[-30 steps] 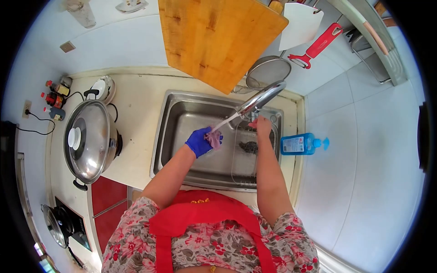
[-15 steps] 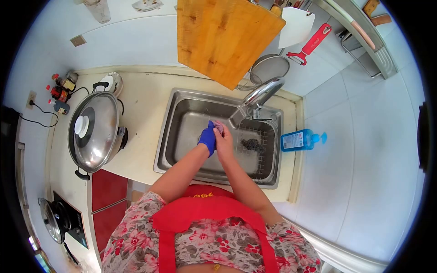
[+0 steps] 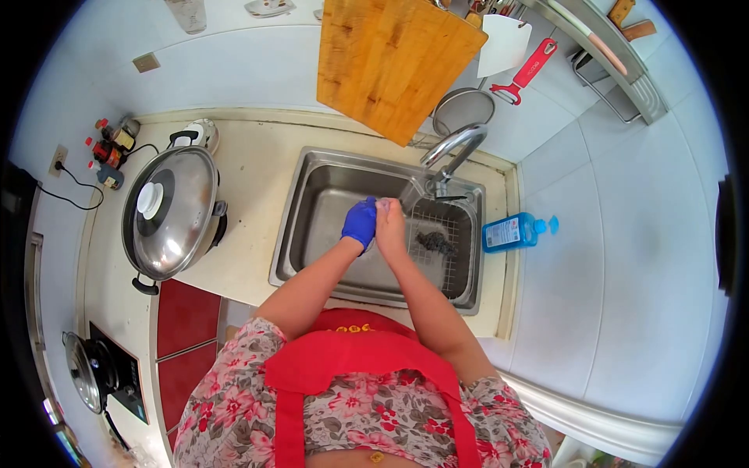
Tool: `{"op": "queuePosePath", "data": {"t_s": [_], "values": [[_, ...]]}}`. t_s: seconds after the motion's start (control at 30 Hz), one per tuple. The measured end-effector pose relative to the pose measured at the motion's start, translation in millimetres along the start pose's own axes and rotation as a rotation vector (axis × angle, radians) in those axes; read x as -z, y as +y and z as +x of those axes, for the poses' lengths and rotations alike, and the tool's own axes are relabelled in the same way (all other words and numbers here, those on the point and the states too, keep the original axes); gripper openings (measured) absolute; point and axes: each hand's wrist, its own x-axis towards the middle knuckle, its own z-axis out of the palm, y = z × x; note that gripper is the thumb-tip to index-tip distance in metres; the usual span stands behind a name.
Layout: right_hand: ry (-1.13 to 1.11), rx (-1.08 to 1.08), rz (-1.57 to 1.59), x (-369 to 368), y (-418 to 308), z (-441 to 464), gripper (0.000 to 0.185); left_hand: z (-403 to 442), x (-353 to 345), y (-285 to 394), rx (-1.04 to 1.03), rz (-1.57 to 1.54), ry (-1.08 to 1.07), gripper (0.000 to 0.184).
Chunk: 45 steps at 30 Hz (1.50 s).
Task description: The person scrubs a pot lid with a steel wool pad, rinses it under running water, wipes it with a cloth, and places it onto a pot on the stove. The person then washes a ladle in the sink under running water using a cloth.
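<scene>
Right hand (image 3: 391,225) has joined left hand (image 3: 360,222) above the countertop sink (image 3: 316,210).

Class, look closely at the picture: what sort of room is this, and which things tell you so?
Almost certainly a kitchen: there is a steel sink under a tap, a large lidded pan and a wooden cutting board.

The single view looks from the wearer's head, forward and steeply down, over the red apron (image 3: 351,363) nearest it to the sink (image 3: 328,203) near the middle, taking in the bench (image 3: 234,203) and the walls around.
</scene>
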Motion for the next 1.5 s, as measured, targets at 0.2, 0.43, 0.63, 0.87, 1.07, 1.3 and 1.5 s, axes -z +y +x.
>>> {"op": "queuePosePath", "data": {"t_s": [0.2, 0.43, 0.63, 0.87, 1.07, 1.3, 1.5], "values": [[0.084, -0.012, -0.036, -3, 4, 7, 0.029, -3, 16, 28, -0.119, 0.134, 0.047, 0.022], [0.107, -0.092, 0.131, -10, 22, 13, 0.034, -8, 38, 53, -0.235, 0.156, 0.071, 0.022], [0.055, -0.370, 0.349, -3, 0, 5, 0.031, -7, 38, 48, -0.256, 0.222, -0.036, 0.027], [-0.023, -0.578, 1.125, 23, 1, 24, 0.011, -16, 49, 72, 0.728, -1.087, -0.083, 0.038], [-0.240, -0.259, 0.518, 24, 7, 4, 0.025, -10, 47, 39, 0.675, -1.311, -0.525, 0.032], [-0.486, -0.101, 0.363, 52, 13, 9, 0.050, -14, 75, 50, 0.548, -1.173, -0.709, 0.017], [-0.739, -0.358, 1.142, 47, -1, 3, 0.053, -28, 69, 60, 0.669, -1.359, -1.096, 0.019]]}}
